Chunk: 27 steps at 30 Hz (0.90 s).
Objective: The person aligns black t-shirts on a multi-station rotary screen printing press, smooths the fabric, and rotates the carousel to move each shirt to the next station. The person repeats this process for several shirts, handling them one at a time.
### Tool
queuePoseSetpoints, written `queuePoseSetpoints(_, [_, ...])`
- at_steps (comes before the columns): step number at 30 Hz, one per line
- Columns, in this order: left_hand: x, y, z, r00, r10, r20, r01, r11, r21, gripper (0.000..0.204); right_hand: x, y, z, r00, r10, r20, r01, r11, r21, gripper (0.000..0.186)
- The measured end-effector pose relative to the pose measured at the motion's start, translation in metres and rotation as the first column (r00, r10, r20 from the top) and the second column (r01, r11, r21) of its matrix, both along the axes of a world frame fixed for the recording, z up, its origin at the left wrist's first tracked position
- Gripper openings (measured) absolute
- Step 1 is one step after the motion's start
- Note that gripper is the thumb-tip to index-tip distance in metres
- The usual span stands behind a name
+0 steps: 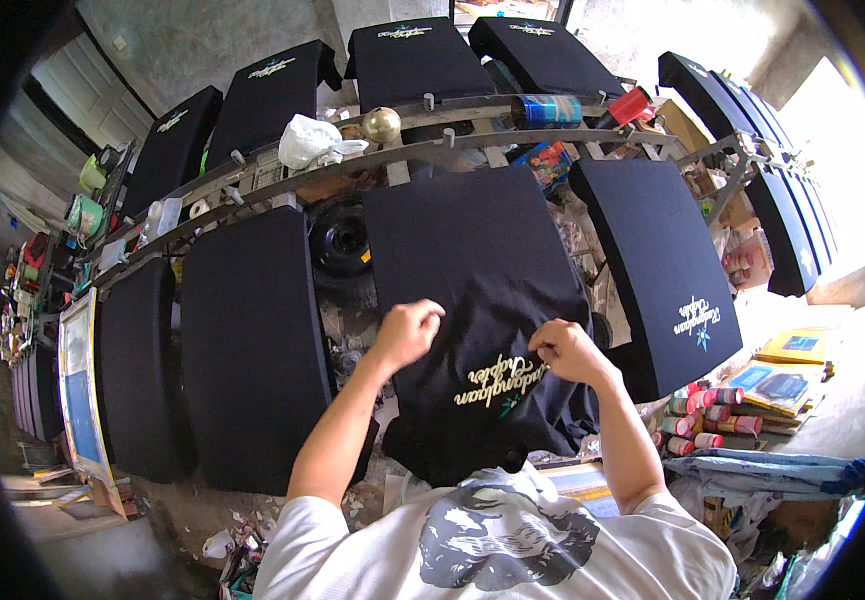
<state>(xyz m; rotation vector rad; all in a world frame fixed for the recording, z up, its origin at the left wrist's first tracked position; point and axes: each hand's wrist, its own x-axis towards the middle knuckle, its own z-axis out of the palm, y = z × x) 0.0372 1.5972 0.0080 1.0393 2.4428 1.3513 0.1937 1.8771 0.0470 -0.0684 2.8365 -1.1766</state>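
A black T-shirt (472, 235) with pale script lettering and a small green-blue motif is stretched over the board in front of me. Its upper part lies flat, while the cloth near me is wrinkled and bunched. My left hand (411, 333) is closed on the shirt's left side, fingers curled into the cloth. On the other side, my right hand (567, 350) pinches the fabric just above the print, and folds run out from it. Part of the lettering is hidden by the creases there.
Black shirts cover boards on both sides, including a printed one (657, 270) at right and a plain one (247, 340) at left. A metal rail holds a white plastic bag (317, 142) and a blue can (547, 110). Several red-lidded jars (697, 420) stand at lower right.
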Motion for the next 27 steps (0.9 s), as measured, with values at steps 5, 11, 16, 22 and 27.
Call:
queuePoseSetpoints(5, [-0.122,0.006,-0.071,0.983,0.163,-0.088,-0.169,0.983,-0.07,0.011,-0.085,0.028,-0.032,0.994,-0.1,-0.045,0.102,0.995,0.025,0.013])
queuePoseSetpoints(11, [-0.237,0.013,-0.102,0.857,0.395,-0.331,-0.476,0.854,-0.212,0.028,-0.223,0.071,-0.077,0.991,-0.042,-0.125,0.06,0.988,0.146,0.021])
queuePoseSetpoints(16, [-0.298,0.019,-0.107,0.912,0.406,-0.064,-0.395,0.825,-0.404,0.038,-0.32,0.101,-0.1,0.984,-0.108,-0.143,0.151,0.929,0.337,0.038])
queuePoseSetpoints(22, [-0.315,0.006,-0.1,0.921,0.389,0.021,-0.371,0.894,-0.252,0.018,-0.367,0.122,-0.111,0.99,-0.132,-0.057,0.143,0.932,0.333,0.03])
queuePoseSetpoints(27, [-0.289,0.008,-0.087,0.807,0.399,-0.436,-0.517,0.833,-0.196,0.014,-0.371,0.12,-0.108,0.957,-0.269,-0.111,0.288,0.929,0.23,0.02])
